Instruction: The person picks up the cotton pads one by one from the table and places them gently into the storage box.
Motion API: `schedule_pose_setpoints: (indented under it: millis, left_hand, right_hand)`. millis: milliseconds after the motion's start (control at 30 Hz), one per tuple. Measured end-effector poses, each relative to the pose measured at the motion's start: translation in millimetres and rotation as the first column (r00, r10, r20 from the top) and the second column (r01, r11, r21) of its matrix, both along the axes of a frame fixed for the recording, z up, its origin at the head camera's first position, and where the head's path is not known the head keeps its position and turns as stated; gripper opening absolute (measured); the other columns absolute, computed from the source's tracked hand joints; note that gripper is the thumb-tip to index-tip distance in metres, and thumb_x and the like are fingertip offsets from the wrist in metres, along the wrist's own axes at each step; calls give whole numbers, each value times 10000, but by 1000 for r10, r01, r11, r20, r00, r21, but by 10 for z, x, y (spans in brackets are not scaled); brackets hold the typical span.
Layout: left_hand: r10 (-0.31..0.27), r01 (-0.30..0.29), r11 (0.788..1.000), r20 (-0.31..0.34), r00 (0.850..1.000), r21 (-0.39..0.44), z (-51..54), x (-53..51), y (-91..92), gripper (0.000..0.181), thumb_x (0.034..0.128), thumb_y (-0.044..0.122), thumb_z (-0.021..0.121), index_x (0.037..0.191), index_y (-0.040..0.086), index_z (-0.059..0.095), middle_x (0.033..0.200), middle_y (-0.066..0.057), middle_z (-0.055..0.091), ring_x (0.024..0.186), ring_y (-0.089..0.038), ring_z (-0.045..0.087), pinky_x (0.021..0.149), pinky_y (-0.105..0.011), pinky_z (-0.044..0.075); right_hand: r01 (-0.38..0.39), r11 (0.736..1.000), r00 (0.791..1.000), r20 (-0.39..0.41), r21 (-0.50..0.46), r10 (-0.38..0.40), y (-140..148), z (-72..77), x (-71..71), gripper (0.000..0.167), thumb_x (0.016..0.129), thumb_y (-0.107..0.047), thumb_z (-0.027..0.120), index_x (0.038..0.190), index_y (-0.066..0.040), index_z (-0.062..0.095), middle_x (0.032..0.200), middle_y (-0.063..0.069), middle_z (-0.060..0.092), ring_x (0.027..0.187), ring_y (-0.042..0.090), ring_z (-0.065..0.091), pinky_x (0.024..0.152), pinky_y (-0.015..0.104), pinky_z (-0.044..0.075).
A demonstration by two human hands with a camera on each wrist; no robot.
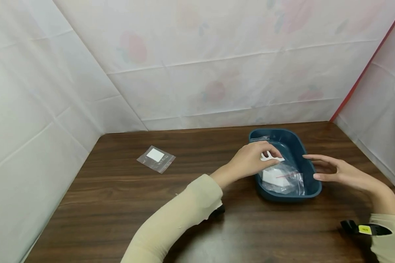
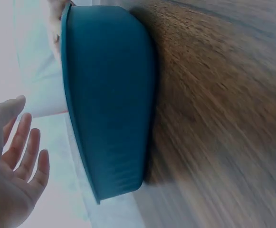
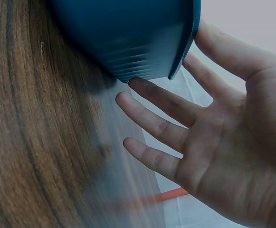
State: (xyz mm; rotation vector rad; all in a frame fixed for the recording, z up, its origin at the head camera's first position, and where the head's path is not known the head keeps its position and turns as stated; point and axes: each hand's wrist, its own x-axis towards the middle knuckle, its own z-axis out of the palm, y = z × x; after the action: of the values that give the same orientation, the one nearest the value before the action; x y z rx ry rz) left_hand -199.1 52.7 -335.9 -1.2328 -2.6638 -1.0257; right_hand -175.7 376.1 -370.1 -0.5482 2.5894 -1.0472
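Observation:
A dark blue plastic bin [image 1: 297,142] stands on the right of the table, with several clear zip bags [image 1: 284,182] holding white pieces inside. Over its left side hovers my left hand [image 1: 256,159], fingers loosely bent. The left wrist view shows that left hand [image 2: 19,166] above the rim, holding nothing. Between thumb and fingers in the head view, a white piece [image 1: 270,157] shows in the bin below. My right hand [image 1: 345,173] is spread at the bin's right side, fingertips at the wall. In the right wrist view its fingers [image 3: 161,99] are mostly straight.
Off to the left, a zip bag [image 1: 161,163] with a white square in it lies flat on the brown wood-grain table [image 1: 118,204]. White patterned sheets [image 1: 197,73] hang behind the table and along both sides.

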Motion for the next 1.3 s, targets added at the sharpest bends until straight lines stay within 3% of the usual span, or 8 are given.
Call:
schedule_pose_setpoints:
  millis: [167, 300, 367, 433, 533, 633, 1100, 1300]
  left_hand:
    - [-7, 8, 1000, 15, 1000, -8, 52, 35, -150, 178, 950, 288, 689, 1113, 222, 715, 1041, 167, 620, 912, 17, 536, 752, -84, 405]
    - [-7, 7, 1000, 18, 1000, -1, 83, 40, -260, 180, 953, 270, 687, 1120, 207, 714, 1068, 158, 631, 923, -16, 567, 752, -93, 415]
    - [-1, 1, 1000, 23, 1000, 1, 99, 40, -313, 177, 957, 265, 682, 1122, 207, 713, 1062, 157, 628, 911, -22, 571, 739, -102, 422]
    - [8, -8, 1000, 33, 999, 7, 113, 38, -362, 174, 961, 261, 677, 1123, 208, 713, 1048, 158, 622, 887, -23, 570, 725, -114, 429]
    - [21, -22, 1000, 51, 998, 21, 132, 35, -436, 172, 964, 256, 673, 1121, 201, 713, 1022, 156, 618, 838, -8, 555, 712, -132, 439]
    - [25, -28, 999, 66, 998, 44, 137, 31, -506, 176, 960, 251, 677, 1120, 186, 713, 1016, 144, 625, 826, -4, 549, 725, -145, 449]
    - [25, -45, 992, 172, 985, 117, 100, 20, -818, 168, 948, 214, 696, 1108, 164, 711, 1010, 123, 650, 882, -24, 585, 800, -214, 491]
    - [5, -29, 990, 172, 985, 136, 122, -17, -941, 165, 950, 193, 694, 1107, 146, 713, 1018, 113, 661, 909, -29, 583, 840, -273, 500]
  right_hand:
    - [-2, 1000, 1000, 2, -6, 2, -27, 7, -12, 585, 987, -227, 626, 1522, -204, 391, 1520, 203, 355, 1258, 125, 452, 873, 530, 476]
    - [3, 1000, 1000, -2, -3, -3, -33, 15, -31, 586, 985, -231, 633, 1520, -214, 396, 1525, 191, 352, 1220, -39, 419, 859, 378, 499]
    - [7, 1000, 1000, -7, 4, -7, -34, 16, -44, 584, 983, -236, 636, 1518, -226, 400, 1528, 175, 351, 1190, -99, 398, 858, 357, 489]
    - [1, 1000, 1000, -13, 0, -1, -34, 14, -57, 587, 984, -227, 634, 1520, -220, 396, 1529, 180, 347, 1239, -13, 420, 880, 435, 484]
    - [-8, 1000, 1000, -18, -10, 7, -32, 6, -72, 592, 982, -210, 634, 1522, -197, 391, 1531, 190, 341, 1313, 252, 433, 894, 588, 450]
    - [-17, 1000, 1000, -23, -22, 16, -29, -7, -84, 600, 980, -189, 635, 1523, -165, 381, 1530, 207, 337, 1308, 461, 391, 900, 657, 424]
    - [-14, 1000, 1000, -23, -24, 13, -19, -13, -85, 604, 980, -190, 634, 1524, -150, 374, 1532, 224, 330, 1310, 495, 382, 900, 709, 396]
    - [-11, 1000, 1000, -29, -8, 11, -6, -5, -82, 602, 980, -190, 635, 1524, -160, 378, 1529, 207, 340, 1304, 450, 404, 903, 663, 424]
